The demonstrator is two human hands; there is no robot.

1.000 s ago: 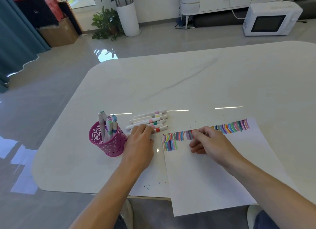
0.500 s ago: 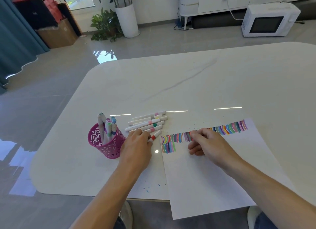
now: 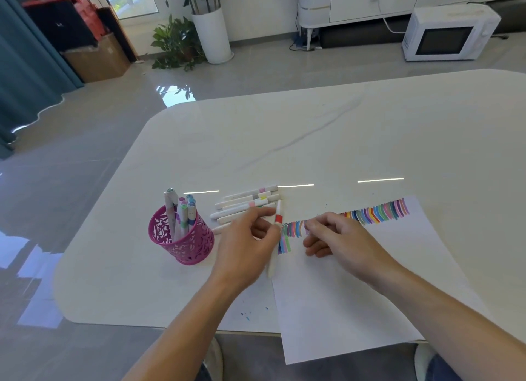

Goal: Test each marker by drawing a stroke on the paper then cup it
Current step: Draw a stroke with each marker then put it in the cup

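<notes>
My left hand (image 3: 250,238) pinches a white marker with a red band (image 3: 278,219), held nearly upright at the left edge of the paper (image 3: 355,289). The sheet carries a row of coloured strokes (image 3: 378,214) along its top. On those strokes rests my right hand (image 3: 338,238), fingers loosely curled, holding nothing I can see. Several white markers (image 3: 247,202) lie in a row on the table behind my left hand. A pink cut-out cup (image 3: 182,238) to the left holds several markers upright.
The white table (image 3: 313,141) has a rounded near-left corner, with small ink specks (image 3: 250,313) close to the front edge. The paper overhangs that front edge. Beyond the table are a plant pot, boxes and a microwave on the floor.
My left hand picked the red-banded marker out of the row, lifted it and turned it upright toward the paper's left edge. My right hand stayed on the strokes.
</notes>
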